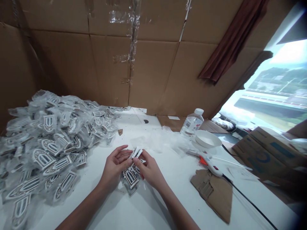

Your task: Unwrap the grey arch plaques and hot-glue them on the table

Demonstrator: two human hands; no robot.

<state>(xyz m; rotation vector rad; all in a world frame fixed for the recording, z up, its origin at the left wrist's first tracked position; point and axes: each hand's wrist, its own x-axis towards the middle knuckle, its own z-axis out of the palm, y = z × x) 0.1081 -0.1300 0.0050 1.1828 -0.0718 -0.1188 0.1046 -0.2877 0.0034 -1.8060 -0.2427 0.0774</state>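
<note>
Near the middle of the white table, my left hand (117,162) and my right hand (148,167) meet over a small white piece (136,152), pinched between thumbs and fingers. Just below the hands, arch-shaped window pieces (130,178) with dark outlines lie on clear plastic. The fingertips partly cover these pieces, so their number is unclear. To the left rises a large heap of similar window pieces in clear plastic bags (49,147).
A glue gun (213,166) with a black cord lies at the right, beside torn cardboard (216,191). Behind stand a clear bottle (192,123) and a white bowl (208,139). Thin plastic bags (158,140) lie beyond my hands. A cardboard wall (107,64) closes off the back.
</note>
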